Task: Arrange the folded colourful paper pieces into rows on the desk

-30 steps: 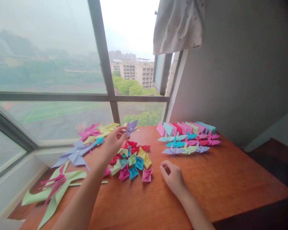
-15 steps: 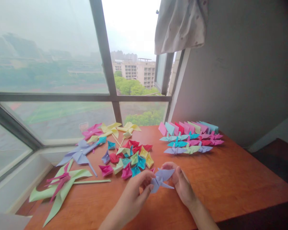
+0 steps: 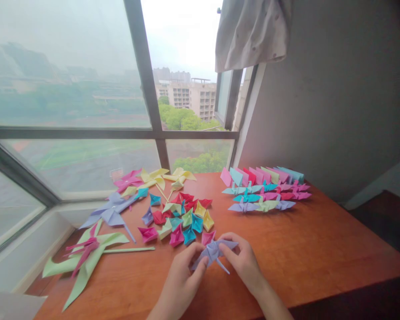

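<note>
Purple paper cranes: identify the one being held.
The held crane, pinched between left hand and right hand; the other two purple cranes sit untouched in the front row.

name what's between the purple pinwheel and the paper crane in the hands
A cluster of colorful folded paper boats lies between the purple pinwheel and the paper crane in the head view.

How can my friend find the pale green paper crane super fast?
Start at the wooden table and go to its far right part, by the grey wall. Paper cranes sit there in rows; look at the row nearest you. The pale green crane is in the middle, the only green one, with a lavender crane on each side.
</note>
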Available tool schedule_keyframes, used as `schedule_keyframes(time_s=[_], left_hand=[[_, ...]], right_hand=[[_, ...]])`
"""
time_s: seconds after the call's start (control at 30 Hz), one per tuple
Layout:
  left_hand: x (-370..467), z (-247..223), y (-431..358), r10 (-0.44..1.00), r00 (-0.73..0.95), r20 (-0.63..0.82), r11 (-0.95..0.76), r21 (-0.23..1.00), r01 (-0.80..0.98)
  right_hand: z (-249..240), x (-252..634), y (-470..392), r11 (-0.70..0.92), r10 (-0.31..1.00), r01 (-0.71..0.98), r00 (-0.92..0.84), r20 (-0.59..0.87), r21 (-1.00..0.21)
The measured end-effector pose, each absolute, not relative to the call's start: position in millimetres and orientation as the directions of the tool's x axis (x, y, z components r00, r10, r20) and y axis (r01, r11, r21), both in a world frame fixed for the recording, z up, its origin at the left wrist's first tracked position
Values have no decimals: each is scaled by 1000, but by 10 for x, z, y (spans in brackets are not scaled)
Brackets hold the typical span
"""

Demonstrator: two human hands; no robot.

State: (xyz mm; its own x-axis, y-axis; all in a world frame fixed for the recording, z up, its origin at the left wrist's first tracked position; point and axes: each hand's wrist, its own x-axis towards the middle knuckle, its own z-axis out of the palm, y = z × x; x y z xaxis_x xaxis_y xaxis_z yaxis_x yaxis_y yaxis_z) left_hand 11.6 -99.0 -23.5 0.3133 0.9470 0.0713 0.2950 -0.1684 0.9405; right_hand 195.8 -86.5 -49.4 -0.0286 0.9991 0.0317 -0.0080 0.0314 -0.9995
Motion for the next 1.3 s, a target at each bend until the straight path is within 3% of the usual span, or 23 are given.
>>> schedule_keyframes(time_s=[0.13,0.4,0.77,0.93,1.3], left_hand=[[80,-288,-981,952,303,36,-138,936,324],[19,-385,-1028,909,414,-45,43,999,15],[3,-346,-1074,879,470,-81,130,989,-72],[2,-361,-1071,880,467,-88,137,988,-72],[2,-315,-1052,908,409,-88,132,988,-81]], right_hand=[[-453,1895,-918,-3,1000,-62,-6,-3,-998],[-571,1942,-1015,-76,996,-281,-70,-58,-957],[-554,1972,-1037,-223,970,-609,-219,-109,-762],[-561,1990,-1034,-248,966,-633,-215,-141,-733],[-531,1952,-1023,-226,968,-541,-219,-124,-810]])
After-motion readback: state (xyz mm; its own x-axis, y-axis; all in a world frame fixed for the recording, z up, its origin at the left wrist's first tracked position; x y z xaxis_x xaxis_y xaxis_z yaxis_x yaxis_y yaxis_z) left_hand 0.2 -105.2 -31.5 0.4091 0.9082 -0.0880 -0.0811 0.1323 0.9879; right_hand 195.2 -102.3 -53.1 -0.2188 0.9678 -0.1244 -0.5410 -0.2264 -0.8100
